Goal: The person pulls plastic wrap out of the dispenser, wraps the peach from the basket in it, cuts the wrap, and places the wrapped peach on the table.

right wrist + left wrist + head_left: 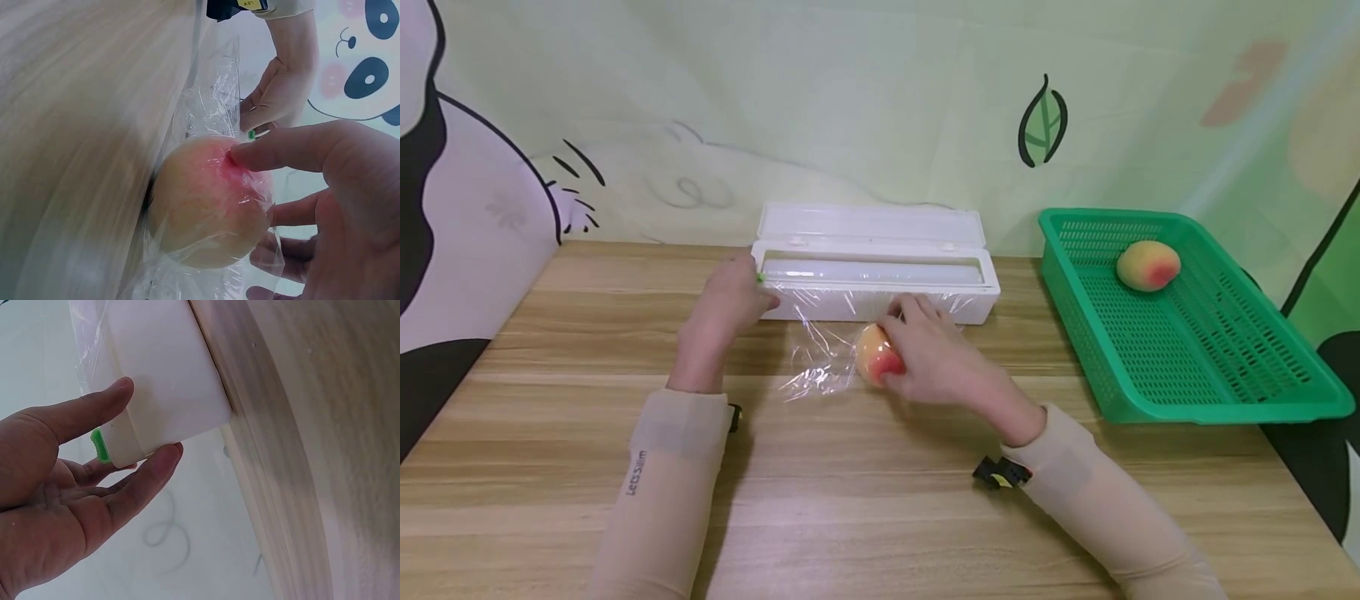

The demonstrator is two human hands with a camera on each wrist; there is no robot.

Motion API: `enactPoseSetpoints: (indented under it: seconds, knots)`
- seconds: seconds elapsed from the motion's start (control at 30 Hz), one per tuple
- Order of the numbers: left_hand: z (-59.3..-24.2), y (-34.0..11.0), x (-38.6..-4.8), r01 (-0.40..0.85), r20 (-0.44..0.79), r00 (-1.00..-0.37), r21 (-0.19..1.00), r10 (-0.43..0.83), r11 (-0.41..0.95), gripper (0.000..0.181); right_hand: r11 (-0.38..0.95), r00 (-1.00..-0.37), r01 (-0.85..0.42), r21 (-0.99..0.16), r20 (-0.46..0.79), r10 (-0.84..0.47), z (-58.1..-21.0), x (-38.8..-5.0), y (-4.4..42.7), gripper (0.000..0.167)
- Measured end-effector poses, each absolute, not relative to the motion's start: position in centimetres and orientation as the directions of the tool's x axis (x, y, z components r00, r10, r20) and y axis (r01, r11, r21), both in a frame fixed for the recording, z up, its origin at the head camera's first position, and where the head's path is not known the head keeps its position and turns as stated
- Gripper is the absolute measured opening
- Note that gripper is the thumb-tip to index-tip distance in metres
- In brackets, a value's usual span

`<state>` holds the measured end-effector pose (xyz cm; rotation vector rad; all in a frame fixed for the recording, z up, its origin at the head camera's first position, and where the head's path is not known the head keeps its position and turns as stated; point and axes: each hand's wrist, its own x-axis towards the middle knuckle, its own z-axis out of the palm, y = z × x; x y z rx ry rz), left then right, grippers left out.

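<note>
A white cling film box stands at the back of the table with its lid raised and a roll inside. My left hand grips its left end, thumb on the front and fingers behind, beside a small green slider. Clear cling film runs from the box's front onto the table. A yellow and pink peach sits in front of the box, film stretched over it. My right hand holds that peach through the film, thumb on the near side and fingers on the far side.
To the right stands a green plastic basket with a second peach in its far part. Behind the wooden table hangs a printed cloth backdrop.
</note>
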<state>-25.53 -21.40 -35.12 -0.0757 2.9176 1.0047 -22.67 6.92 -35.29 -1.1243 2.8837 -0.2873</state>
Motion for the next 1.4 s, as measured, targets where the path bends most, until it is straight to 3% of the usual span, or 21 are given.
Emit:
enactPoseSetpoints:
  seconds: [0.2, 0.43, 0.7, 1.07, 1.4]
  knots:
    - [-35.1, -21.3, -25.5, -0.070, -0.076, -0.997, 0.607, -0.030, 0.792, 0.050, 0.735, -0.747, -0.660, -0.155, 0.028, -0.665, -35.3, -22.7, 6.8, 0.069]
    - [-35.1, -21.3, -25.6, -0.058, -0.066, -0.998, 0.606, -0.023, 0.793, 0.054, 0.725, -0.728, -0.685, -0.072, 0.069, -0.682, -35.7, -22.8, 6.6, 0.056]
    - [-35.3, -21.5, -25.8, -0.065, -0.073, -0.997, 0.610, -0.025, 0.790, 0.057, 0.748, -0.752, -0.659, -0.083, 0.081, -0.654, -36.4, -23.0, 5.9, 0.087]
    - [-35.2, -21.3, -25.7, -0.055, -0.059, -0.998, 0.599, -0.025, 0.799, 0.055, 0.766, -0.754, -0.643, -0.013, 0.189, -0.629, -36.9, -23.7, 5.6, 0.074]
    - [-35.1, -21.2, -25.7, -0.072, -0.077, -0.997, 0.610, -0.031, 0.789, 0.058, 0.779, -0.768, -0.627, 0.000, 0.172, -0.617, -36.3, -23.9, 5.7, 0.091]
